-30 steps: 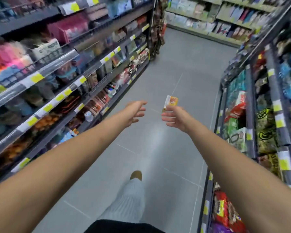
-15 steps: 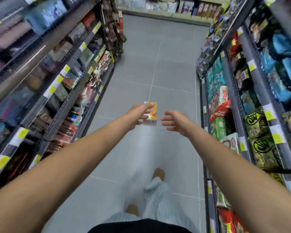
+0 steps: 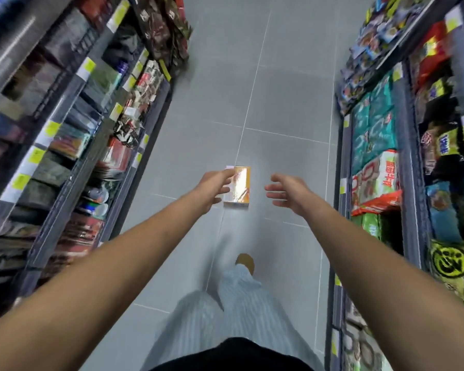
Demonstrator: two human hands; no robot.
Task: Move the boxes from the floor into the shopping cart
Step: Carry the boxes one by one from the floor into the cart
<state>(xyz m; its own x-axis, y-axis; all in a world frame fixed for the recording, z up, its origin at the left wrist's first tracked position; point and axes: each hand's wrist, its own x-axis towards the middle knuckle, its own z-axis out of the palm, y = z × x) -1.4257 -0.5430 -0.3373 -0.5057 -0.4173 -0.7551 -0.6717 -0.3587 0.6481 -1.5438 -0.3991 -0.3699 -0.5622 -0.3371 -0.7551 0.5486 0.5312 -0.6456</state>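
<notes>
Flanking the aisle, left shelves [image 3: 65, 162] and right shelves [image 3: 373, 145] hold packaged snacks. Orange box [image 3: 239, 186] on grey floor [image 3: 279, 103], long axis along aisle. Left hand [image 3: 214, 187] overlaps its left edge, contact unclear; right hand [image 3: 284, 192] apart; both hands unclenched.

Floor [image 3: 279, 103]: grey square tiles with pale grout lines, forming a narrow aisle. One small orange-and-white box [image 3: 240, 187] rests on it mid-aisle, image blurred. A tan shoe [image 3: 245, 262] stands on the tiles nearer the camera. Stocked shelving units [image 3: 73, 145] stand along both sides.
</notes>
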